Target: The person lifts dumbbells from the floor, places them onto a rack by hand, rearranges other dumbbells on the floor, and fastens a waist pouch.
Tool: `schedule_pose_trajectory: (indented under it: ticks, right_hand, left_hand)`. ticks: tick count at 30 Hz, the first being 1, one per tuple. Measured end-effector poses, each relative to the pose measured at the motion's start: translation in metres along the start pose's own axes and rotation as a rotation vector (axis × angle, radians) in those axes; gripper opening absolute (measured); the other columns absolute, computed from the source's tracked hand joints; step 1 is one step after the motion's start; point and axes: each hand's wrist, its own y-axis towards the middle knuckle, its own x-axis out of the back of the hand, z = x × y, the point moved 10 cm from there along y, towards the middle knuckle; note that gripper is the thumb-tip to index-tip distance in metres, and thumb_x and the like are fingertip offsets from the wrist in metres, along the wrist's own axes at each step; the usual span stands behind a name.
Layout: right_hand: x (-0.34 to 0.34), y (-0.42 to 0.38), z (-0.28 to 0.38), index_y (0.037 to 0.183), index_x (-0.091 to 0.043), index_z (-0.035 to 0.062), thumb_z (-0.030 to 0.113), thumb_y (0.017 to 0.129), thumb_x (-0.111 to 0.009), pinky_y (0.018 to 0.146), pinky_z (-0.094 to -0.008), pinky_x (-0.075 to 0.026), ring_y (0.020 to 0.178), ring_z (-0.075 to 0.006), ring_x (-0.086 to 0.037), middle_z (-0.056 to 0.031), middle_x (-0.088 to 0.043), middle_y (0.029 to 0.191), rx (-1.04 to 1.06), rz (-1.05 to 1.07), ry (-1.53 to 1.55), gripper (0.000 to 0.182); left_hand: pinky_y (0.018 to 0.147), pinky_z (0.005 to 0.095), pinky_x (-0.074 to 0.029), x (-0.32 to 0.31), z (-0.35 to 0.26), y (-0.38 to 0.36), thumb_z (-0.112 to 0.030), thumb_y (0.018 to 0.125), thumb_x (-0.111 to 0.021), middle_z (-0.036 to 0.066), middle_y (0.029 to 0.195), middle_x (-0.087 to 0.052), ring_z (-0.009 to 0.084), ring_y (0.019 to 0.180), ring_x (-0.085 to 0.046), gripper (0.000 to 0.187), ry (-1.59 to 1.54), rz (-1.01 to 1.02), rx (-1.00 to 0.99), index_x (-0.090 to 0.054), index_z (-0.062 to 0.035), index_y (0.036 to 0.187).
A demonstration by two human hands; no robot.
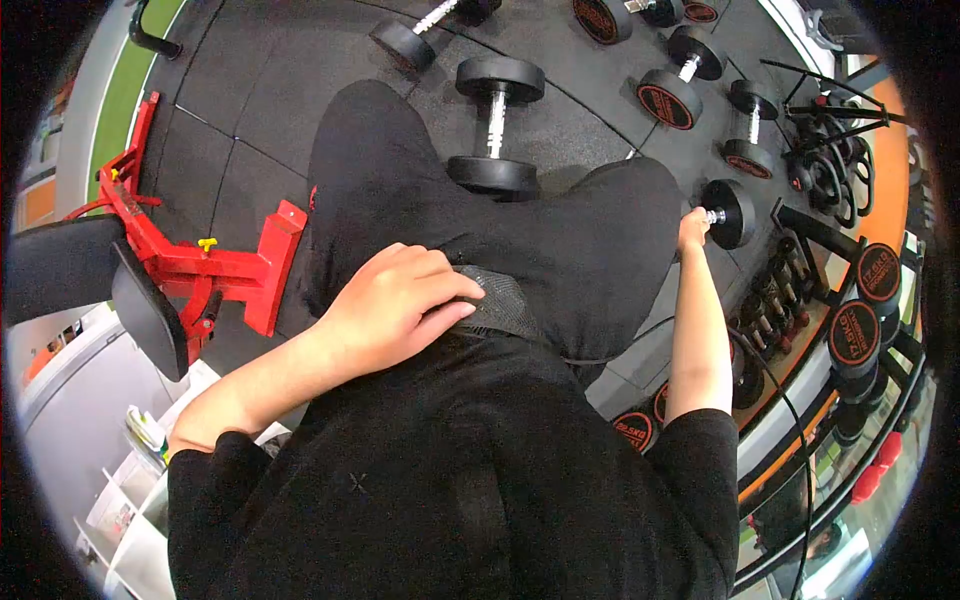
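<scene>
My right hand (692,230) is closed around the chrome handle of a black dumbbell (733,213), out beside my right knee. Its round black head shows beyond my fingers. My left hand (405,300) lies loosely over my lap, fingers slightly bent and thumb apart from them. Beside its fingertips is a patch of dark grey mesh fabric (505,303). Between my knees, another black dumbbell (497,125) with a knurled chrome handle rests on the dark rubber floor (270,150).
More dumbbells lie ahead, including one with an orange-lettered end (670,98) and another farther right (752,130). A dumbbell rack (855,335) stands at right, crossed by a black cable (790,410). Left are a red metal frame (225,275) and a black pad (150,310).
</scene>
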Motion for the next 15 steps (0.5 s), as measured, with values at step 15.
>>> schedule_pose_trajectory:
  ticks: [15]
  right_hand:
    - [-0.013,0.027,-0.002,0.122,-0.047,0.014,0.034,0.099,-0.052,0.092,-0.0509,-0.051,0.113,-0.0478,-0.059,-0.0242,-0.054,0.131,0.288,-0.09,-0.277,0.031]
  left_hand:
    - [0.08,0.0389,-0.045,-0.012,-0.014,0.007,-0.027,0.083,-0.078,0.002,0.093,-0.06,0.0252,0.089,-0.058,0.025,0.129,0.1,-0.102,-0.072,-0.0172,0.106]
